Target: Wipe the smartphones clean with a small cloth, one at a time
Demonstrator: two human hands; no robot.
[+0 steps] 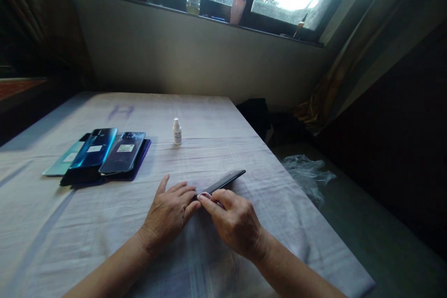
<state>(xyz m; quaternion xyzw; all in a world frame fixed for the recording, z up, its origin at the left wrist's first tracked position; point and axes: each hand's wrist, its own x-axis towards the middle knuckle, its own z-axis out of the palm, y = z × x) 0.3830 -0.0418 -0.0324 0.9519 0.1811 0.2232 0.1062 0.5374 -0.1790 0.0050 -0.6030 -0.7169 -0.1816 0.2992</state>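
A dark phone (pixel 228 179) lies on the table in front of me, seen nearly edge-on, its near end hidden by my fingers. Pinched in my right hand (pixel 237 219) is a small pinkish-white cloth (pixel 204 194), pressed at the phone's left end. My left hand (pixel 171 209) rests on the tablecloth with fingers spread, its thumb and fingertips close to that same end; whether they touch the phone I cannot tell. A small white dropper bottle (pixel 177 132) stands upright beyond my hands.
Several phones lie stacked at left, including a blue one (pixel 94 149), a grey one (pixel 124 153) and a pale green one (pixel 63 163). A wrinkled white cloth covers the table (pixel 209 116). Clear plastic (pixel 307 177) lies past its right edge. A pink cup (pixel 237 10) stands on the windowsill.
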